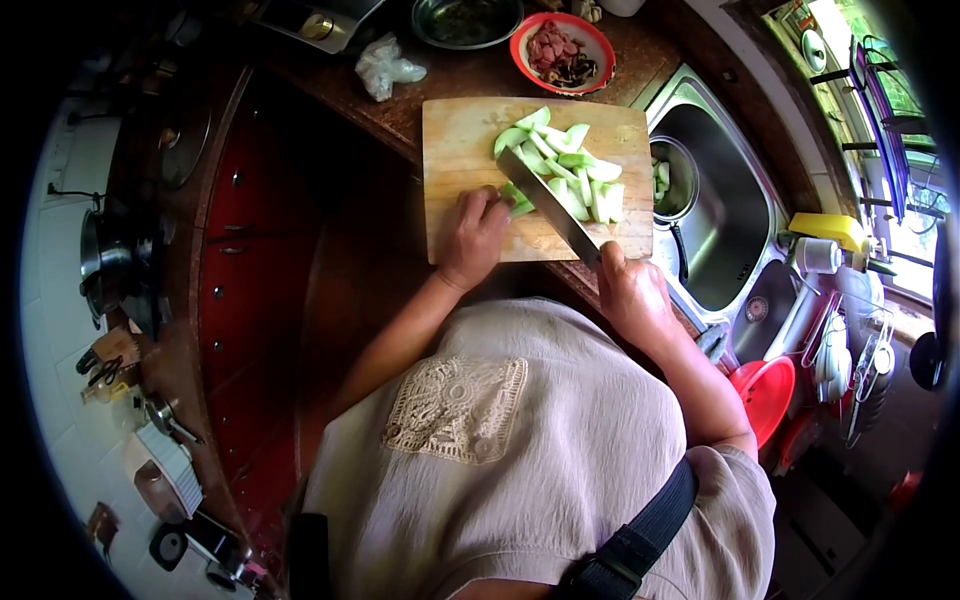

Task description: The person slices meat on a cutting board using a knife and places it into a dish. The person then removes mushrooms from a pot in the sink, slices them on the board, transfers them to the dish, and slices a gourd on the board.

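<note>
A wooden cutting board (460, 140) lies on the counter, with a heap of pale green vegetable slices (590, 178) on its right half. My right hand (633, 290) grips the handle of a kitchen knife (552, 208) at the board's front edge. The blade slants up and left across the board, in front of the heap. My left hand (480, 235) is closed, fingers curled on a green vegetable piece (516, 200) just left of the blade. How much of that piece lies under the fingers is hidden.
Behind the board stand a red-rimmed bowl (518, 48) of meat and dark strips, a metal basin (467, 40) and a plastic bag (386, 68). The sink (735, 190) at right holds a pot (680, 212) with green pieces. A red basin (765, 400) sits beside my right arm.
</note>
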A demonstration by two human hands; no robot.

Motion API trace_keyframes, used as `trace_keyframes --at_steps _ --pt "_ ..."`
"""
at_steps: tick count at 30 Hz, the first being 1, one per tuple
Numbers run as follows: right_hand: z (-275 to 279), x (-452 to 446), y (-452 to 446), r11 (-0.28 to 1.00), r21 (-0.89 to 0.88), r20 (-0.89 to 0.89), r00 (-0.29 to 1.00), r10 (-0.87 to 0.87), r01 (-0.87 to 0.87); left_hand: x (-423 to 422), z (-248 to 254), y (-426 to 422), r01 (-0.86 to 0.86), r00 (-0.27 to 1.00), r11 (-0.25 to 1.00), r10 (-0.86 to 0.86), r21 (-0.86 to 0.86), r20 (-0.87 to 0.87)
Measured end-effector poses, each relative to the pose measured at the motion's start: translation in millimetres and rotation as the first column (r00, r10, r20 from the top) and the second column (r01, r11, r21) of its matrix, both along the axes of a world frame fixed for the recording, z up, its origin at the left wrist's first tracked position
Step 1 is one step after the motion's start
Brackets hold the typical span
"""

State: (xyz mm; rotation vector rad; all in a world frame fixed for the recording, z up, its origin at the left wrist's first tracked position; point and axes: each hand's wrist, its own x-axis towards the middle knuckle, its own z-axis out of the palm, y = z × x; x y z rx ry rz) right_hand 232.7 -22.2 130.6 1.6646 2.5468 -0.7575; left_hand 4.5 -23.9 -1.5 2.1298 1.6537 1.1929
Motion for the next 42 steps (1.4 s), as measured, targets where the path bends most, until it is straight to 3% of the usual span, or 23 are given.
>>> trace_keyframes --at_steps 8,11,15,21,26,31,38,42 --pt "-10.5 -0.3 0.4 0.998 0.006 0.005 0.998 0.063 -0.063 1.1 1.2 0.4 -0.004 1.0 1.0 0.004 -0.025 -0.016" --pt "-23.4 -15.4 6.2 0.999 -0.035 0.037 0.999 0.037 -0.036 -0.9 -2.1 0.1 0.006 1.0 0.999 -0.006 0.05 -0.001" --pt "-45.2 -19.0 11.1 0.996 -0.087 0.047 0.999 0.017 -0.013 -2.6 3.3 1.3 -0.008 0.997 0.999 0.011 0.048 -0.08" --pt "-43.7 -1.4 22.8 1.0 0.001 -0.16 0.987 -0.022 0.023 -1.3 1.4 1.3 -0.041 0.998 0.994 0.046 0.098 -0.048" --pt "-14.9 -0.3 15.8 1.0 0.021 -0.107 0.994 0.003 -0.001 2.3 7.8 4.1 -0.011 0.999 1.0 0.011 0.001 0.033" --pt "-0.5 -1.4 6.6 1.0 -0.026 -0.017 1.0 0.01 -0.011 3.1 10.0 4.9 -0.028 1.0 1.0 0.028 0.006 0.009" --pt "-26.5 -14.2 11.4 0.997 -0.069 0.098 0.994 0.047 -0.04 2.1 11.9 5.7 -0.03 0.999 0.999 0.029 0.03 0.022" --pt "-44.3 -18.2 13.5 0.997 -0.076 0.042 0.999 0.013 -0.009 -0.9 8.2 3.0 -0.009 0.995 1.0 0.01 -0.012 0.096"
